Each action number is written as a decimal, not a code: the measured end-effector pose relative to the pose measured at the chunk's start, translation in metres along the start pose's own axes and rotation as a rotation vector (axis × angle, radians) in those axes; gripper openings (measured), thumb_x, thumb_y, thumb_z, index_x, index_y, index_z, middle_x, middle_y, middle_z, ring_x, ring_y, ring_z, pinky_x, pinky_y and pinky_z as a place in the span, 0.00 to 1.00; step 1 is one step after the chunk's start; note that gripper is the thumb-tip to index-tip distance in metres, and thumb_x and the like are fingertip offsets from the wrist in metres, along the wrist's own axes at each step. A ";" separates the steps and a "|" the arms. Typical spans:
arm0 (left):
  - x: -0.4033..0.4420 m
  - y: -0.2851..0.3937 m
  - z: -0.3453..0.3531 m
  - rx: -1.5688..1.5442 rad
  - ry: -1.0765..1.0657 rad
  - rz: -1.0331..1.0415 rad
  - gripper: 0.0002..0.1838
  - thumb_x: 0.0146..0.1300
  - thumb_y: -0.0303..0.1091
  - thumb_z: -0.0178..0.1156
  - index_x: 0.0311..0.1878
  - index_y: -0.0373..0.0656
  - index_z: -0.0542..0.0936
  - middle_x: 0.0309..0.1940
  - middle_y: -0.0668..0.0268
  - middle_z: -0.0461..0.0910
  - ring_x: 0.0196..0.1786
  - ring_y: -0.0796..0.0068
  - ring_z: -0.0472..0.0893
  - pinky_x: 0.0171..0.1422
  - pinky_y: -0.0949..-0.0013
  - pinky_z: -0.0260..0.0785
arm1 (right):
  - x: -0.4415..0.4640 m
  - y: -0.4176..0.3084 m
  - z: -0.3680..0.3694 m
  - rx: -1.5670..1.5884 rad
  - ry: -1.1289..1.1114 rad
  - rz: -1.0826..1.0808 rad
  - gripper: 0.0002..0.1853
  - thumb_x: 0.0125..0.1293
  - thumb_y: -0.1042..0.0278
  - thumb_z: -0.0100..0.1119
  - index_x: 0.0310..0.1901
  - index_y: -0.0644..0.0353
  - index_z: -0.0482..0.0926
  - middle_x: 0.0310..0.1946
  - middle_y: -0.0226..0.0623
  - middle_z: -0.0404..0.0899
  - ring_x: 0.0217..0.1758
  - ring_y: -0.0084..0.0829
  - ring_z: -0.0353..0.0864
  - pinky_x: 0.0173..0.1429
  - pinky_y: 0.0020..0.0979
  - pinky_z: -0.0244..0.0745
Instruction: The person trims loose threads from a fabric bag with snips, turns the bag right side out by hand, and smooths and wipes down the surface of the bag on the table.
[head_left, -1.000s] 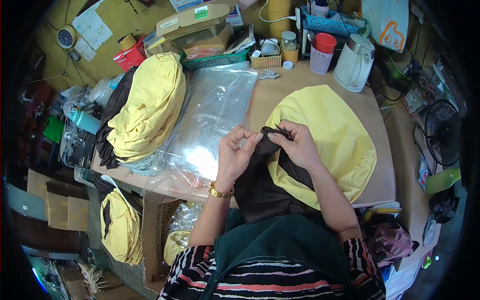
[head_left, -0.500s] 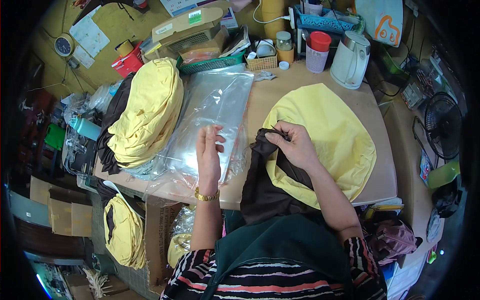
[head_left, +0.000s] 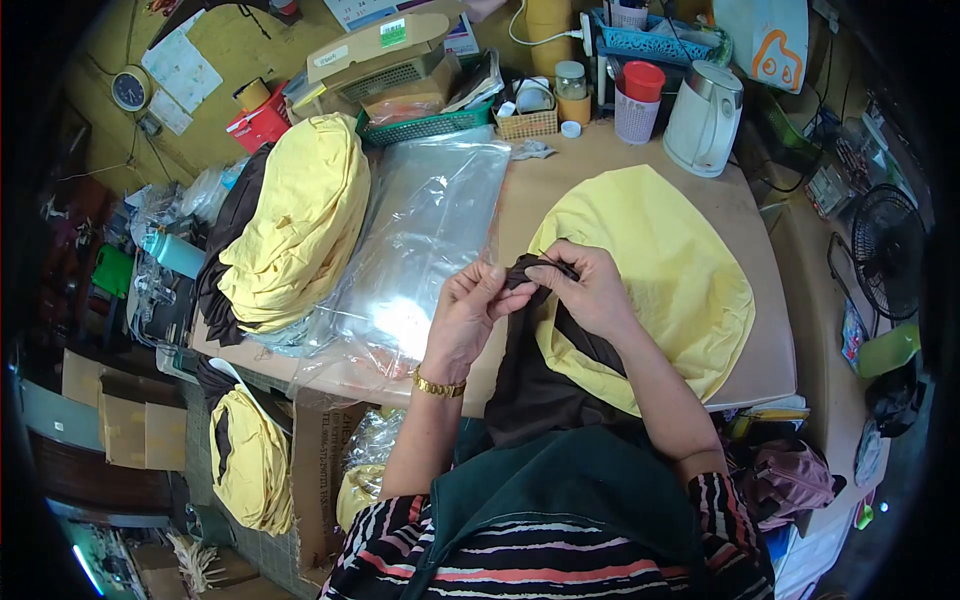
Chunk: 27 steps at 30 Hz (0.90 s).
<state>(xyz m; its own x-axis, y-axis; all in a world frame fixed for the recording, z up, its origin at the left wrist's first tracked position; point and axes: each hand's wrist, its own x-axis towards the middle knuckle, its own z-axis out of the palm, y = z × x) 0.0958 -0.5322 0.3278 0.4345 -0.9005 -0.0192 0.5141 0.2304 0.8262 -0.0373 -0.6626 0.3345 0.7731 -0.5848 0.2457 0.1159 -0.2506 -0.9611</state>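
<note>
A dark brown cloth (head_left: 535,385) hangs over the table's near edge. It lies against a rounded yellow fabric piece (head_left: 660,270) spread on the table; whether the two are joined I cannot tell. My right hand (head_left: 590,285) pinches a gathered edge of the brown cloth between thumb and fingers. On the same edge, just left of it, my left hand (head_left: 472,305) is closed with thumb and fingertips. A gold watch band circles the left wrist. Both hands are slightly above the table, and the cloth between them is bunched.
Clear plastic bags (head_left: 430,190) lie left of my hands, beside a pile of folded yellow cloth (head_left: 300,220). At the back stand a green basket (head_left: 430,125), a small jar (head_left: 570,80), a red-lidded cup (head_left: 638,95) and a white kettle (head_left: 703,120). A black fan (head_left: 888,250) is at right.
My left hand has moved right from above the plastic bags and taken hold of the brown cloth's edge. My right hand keeps its pinch in nearly the same place.
</note>
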 end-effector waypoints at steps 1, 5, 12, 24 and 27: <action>0.000 0.000 -0.001 0.000 0.000 -0.001 0.09 0.73 0.32 0.56 0.37 0.37 0.76 0.36 0.60 0.85 0.41 0.69 0.88 0.48 0.70 0.84 | 0.001 0.001 -0.001 0.000 0.001 0.000 0.11 0.64 0.65 0.68 0.33 0.66 0.81 0.21 0.32 0.75 0.26 0.19 0.67 0.33 0.26 0.66; 0.000 -0.003 -0.009 -0.054 -0.038 0.018 0.09 0.75 0.31 0.53 0.39 0.37 0.75 0.36 0.61 0.84 0.43 0.67 0.87 0.53 0.65 0.83 | -0.002 -0.013 0.006 -0.235 0.198 -0.105 0.12 0.60 0.63 0.71 0.39 0.62 0.81 0.29 0.31 0.75 0.32 0.26 0.76 0.37 0.31 0.69; -0.001 -0.004 -0.005 0.025 0.004 0.055 0.10 0.76 0.35 0.53 0.38 0.39 0.74 0.36 0.64 0.81 0.41 0.71 0.86 0.53 0.65 0.82 | -0.024 -0.042 0.004 -0.863 0.217 -0.615 0.18 0.48 0.69 0.72 0.43 0.54 0.80 0.34 0.29 0.72 0.35 0.30 0.77 0.35 0.35 0.63; -0.010 0.001 0.013 0.133 0.016 0.103 0.10 0.76 0.36 0.53 0.38 0.41 0.73 0.38 0.65 0.80 0.43 0.75 0.84 0.55 0.66 0.80 | -0.009 -0.037 0.009 -0.743 0.281 -0.543 0.12 0.51 0.71 0.67 0.36 0.56 0.74 0.31 0.32 0.71 0.29 0.34 0.76 0.33 0.35 0.64; -0.013 0.008 0.019 0.136 0.045 0.105 0.10 0.76 0.36 0.53 0.38 0.41 0.73 0.38 0.65 0.80 0.43 0.76 0.83 0.55 0.66 0.80 | -0.009 -0.037 0.000 -0.642 0.329 -0.480 0.14 0.53 0.70 0.69 0.40 0.57 0.75 0.32 0.32 0.73 0.31 0.36 0.77 0.34 0.35 0.66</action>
<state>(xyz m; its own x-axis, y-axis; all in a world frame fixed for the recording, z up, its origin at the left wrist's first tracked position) 0.0801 -0.5259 0.3455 0.5149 -0.8559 0.0484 0.3605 0.2673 0.8936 -0.0479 -0.6481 0.3676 0.4993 -0.4730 0.7259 -0.0677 -0.8566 -0.5116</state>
